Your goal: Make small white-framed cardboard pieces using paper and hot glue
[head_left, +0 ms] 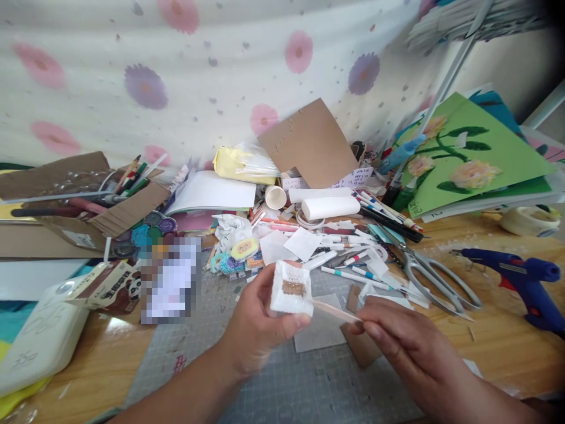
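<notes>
A small white open box, rough-walled with a brown patch inside, is gripped between the thumb and fingers of my left hand. My right hand pinches a flat wooden craft stick. The stick's far tip meets the lower right side of the box; whether it presses there or only overlaps it, I cannot tell. Below both hands lies a grey cutting mat. A pale paper square and a brown cardboard strip rest on the mat between them.
To the right are large scissors and a blue glue gun. Markers and paper scraps crowd the back of the mat. At left stand a cardboard box of tools and a white case. Brown cardboard leans against the flowered curtain.
</notes>
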Demonstrator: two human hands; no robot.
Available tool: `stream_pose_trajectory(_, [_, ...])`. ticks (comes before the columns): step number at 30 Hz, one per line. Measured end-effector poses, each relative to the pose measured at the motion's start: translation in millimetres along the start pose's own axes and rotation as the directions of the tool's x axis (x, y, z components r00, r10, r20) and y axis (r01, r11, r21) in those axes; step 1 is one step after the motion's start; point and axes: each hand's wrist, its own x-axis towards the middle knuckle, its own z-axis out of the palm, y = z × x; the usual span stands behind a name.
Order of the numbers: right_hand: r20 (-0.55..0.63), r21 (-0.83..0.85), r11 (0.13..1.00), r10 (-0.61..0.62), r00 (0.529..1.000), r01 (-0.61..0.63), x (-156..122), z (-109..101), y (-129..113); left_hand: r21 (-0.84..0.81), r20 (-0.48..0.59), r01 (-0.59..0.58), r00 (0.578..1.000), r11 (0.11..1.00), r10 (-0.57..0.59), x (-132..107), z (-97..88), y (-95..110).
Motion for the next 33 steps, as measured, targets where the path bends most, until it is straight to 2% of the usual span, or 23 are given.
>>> stream_pose_trajectory(5, [-0.017, 0.113, 0.989, 0.101, 0.995, -0.098, -1, -4, -5, -0.012, -0.021, 0.018, 1.000, 1.000, -0.018, 1, -1.1, -2])
stream_pose_trajectory(10, [0.029, 0.088, 0.996, 0.017, 0.999, -0.019, -2, -5, -4, 0.012, -0.018, 0.031, 0.999, 0.999, -0.031, 2, -3.1, -3])
stream_pose_trajectory(19, [0.006, -0.051, 0.999, -0.002, 1.000, 0.003, 1, 0, 9, 0.004, -0.003, 0.070, 0.998, 0.998, -0.070, -3, -0.3, -1])
stream_pose_trajectory(25, [-0.029, -0.090, 0.996, -0.013, 1.000, 0.010, 1, -1, 11, 0.019, 0.072, 0.086, 0.994, 0.996, -0.088, -2, -2.7, 0])
stream_pose_trajectory(28, [-0.094, -0.078, 0.997, -0.026, 0.995, 0.018, 3, -4, 12, -0.001, 0.189, 0.114, 0.976, 0.994, -0.112, -3, -5.2, -2])
stream_pose_trajectory(31, [-0.212, -0.078, 0.997, -0.027, 0.977, 0.011, 4, -8, 13, 0.014, 0.316, 0.126, 0.941, 0.992, -0.124, -4, -6.8, -2])
stream_pose_trajectory(33, [-0.255, -0.079, 0.997, -0.028, 0.967, 0.008, 5, -10, 12, 0.031, 0.344, 0.134, 0.929, 0.990, -0.137, -5, -6.8, -2])
